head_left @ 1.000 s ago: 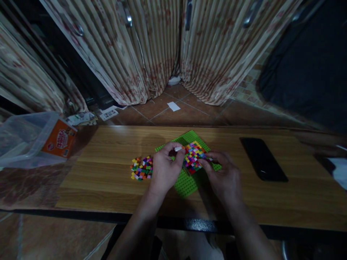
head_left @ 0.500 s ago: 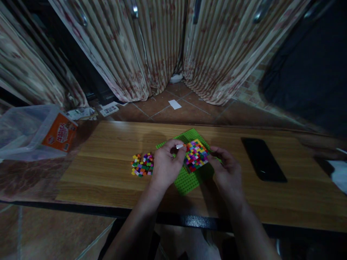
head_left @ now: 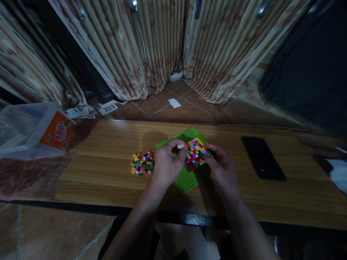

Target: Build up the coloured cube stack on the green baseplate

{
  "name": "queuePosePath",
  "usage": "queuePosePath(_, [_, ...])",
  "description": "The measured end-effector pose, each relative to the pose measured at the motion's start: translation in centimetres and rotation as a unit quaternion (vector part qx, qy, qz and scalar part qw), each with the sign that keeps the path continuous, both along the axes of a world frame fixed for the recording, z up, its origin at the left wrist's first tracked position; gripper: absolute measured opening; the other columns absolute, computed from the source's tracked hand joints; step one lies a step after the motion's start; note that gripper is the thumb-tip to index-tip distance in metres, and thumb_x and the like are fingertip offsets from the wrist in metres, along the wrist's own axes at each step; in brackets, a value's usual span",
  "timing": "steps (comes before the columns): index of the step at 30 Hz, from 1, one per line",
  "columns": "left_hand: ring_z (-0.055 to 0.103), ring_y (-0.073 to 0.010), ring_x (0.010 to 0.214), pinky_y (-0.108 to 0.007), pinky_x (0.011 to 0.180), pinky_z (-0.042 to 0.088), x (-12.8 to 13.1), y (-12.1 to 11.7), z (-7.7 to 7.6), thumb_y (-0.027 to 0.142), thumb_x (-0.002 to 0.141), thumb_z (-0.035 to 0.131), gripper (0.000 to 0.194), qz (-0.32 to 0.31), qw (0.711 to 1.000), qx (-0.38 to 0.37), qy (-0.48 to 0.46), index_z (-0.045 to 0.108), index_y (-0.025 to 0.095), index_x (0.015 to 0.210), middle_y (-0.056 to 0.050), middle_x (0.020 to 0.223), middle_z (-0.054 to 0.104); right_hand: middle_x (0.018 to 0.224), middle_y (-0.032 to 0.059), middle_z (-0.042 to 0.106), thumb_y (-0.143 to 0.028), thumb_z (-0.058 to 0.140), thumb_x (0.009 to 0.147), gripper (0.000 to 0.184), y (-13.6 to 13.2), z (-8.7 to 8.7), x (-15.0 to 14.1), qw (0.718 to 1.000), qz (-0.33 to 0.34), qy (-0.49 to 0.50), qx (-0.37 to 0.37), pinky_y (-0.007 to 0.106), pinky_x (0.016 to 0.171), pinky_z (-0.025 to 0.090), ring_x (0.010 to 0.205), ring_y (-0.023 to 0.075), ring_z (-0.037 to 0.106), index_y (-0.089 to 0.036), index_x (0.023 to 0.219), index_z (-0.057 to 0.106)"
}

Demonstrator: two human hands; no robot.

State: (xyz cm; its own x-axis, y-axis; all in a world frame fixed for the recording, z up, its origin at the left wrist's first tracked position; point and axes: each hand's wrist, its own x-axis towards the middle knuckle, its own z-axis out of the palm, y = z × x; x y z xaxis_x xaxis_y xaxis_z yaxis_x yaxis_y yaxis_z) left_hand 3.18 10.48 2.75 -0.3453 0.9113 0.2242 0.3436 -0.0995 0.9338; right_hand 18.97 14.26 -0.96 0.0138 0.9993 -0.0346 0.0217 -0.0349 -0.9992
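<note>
A block of small multicoloured toy bricks (head_left: 195, 154) sits over a green studded baseplate (head_left: 187, 182); I cannot tell if the block is fixed to it. My left hand (head_left: 169, 160) is closed at the block's left corner, with a small white piece (head_left: 180, 146) pinched between thumb and forefinger. The white piece's exact kind is too small to make out. On the opposite side, my right hand (head_left: 221, 164) grips the block's right edge, thumb in front and fingers behind. Left of my left hand lies a loose pile of coloured bricks (head_left: 142, 163), partly hidden by it.
A black phone (head_left: 262, 158) lies on the wooden table (head_left: 108, 155) to the right. Beyond the table's left end stands a clear plastic tub (head_left: 29, 130) with an orange label. Curtains (head_left: 151, 54) hang behind, and a white paper (head_left: 174, 103) lies on the floor.
My right hand has moved left and closed in on the block's right edge, thumb now nearer its front face. My left hand stays at the left corner with the white piece.
</note>
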Motion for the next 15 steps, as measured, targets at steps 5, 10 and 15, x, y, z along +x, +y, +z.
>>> queuePosePath(5, [0.065,-0.0137,0.069,-0.024,0.064,0.050,0.17,0.01,-0.23,0.021,0.086,0.062,0.007,0.000,1.000,0.000,0.002,0.067,0.020,0.082,0.000,0.076,0.071,0.099,0.0053,0.076,-0.034,0.073,0.071,0.036,-0.01,-0.15,-0.24,1.000,-0.008,-0.002,0.000,0.038,0.076,0.055,0.083,0.0213,0.069,-0.022,0.104,0.070])
queuePosePath(10, [0.065,-0.0136,0.068,-0.023,0.064,0.050,0.29,0.03,0.00,0.021,0.086,0.063,0.006,-0.001,1.000,-0.010,0.000,0.068,0.019,0.082,0.000,0.076,0.071,0.102,0.0063,0.075,-0.034,0.071,0.072,0.035,-0.10,-0.02,-0.35,1.000,-0.014,-0.012,0.008,0.040,0.082,0.054,0.087,0.0221,0.069,-0.021,0.104,0.070])
queuePosePath(15, [0.067,-0.0140,0.070,-0.023,0.067,0.051,0.29,-0.02,0.09,0.021,0.086,0.063,0.007,0.000,1.000,-0.007,-0.012,0.070,0.019,0.083,0.000,0.077,0.073,0.102,0.0055,0.075,-0.036,0.068,0.075,0.033,-0.23,-0.05,-0.42,0.999,-0.005,-0.031,0.029,0.041,0.085,0.054,0.091,0.0228,0.069,-0.021,0.105,0.070])
